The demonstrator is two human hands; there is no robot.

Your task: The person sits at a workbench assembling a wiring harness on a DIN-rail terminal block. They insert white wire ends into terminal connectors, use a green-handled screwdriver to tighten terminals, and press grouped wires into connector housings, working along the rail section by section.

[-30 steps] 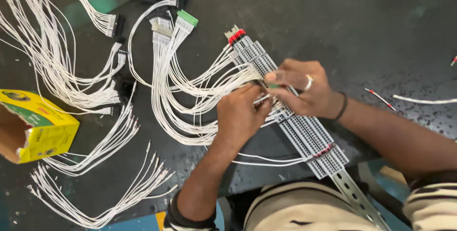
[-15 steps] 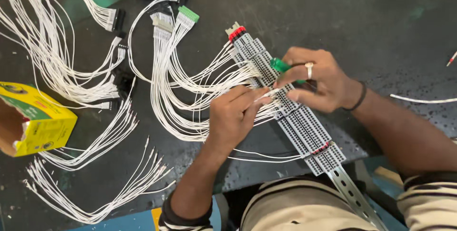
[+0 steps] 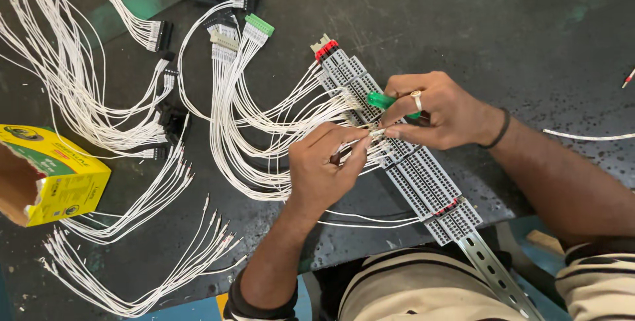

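Pinching a thin white wire [image 3: 362, 137] at its tip, left hand [image 3: 327, 172] closed around it just over the grey terminal block strip [image 3: 397, 142], lying diagonally on a metal rail [image 3: 497, 275] across the dark surface [image 3: 503, 23]; right hand [image 3: 433, 112] closed on a green-handled screwdriver [image 3: 380, 101], tip hidden at the strip beside the wire end; ring and dark wristband on that hand; fanning leftward from the strip, looped white wires ending in a green connector [image 3: 259, 26] and black connectors [image 3: 162, 35]; further left, loose wire bundles [image 3: 142, 275] and an open yellow cardboard box [image 3: 56, 175] near the edge; red end clamp [image 3: 326, 50] at the strip's far end
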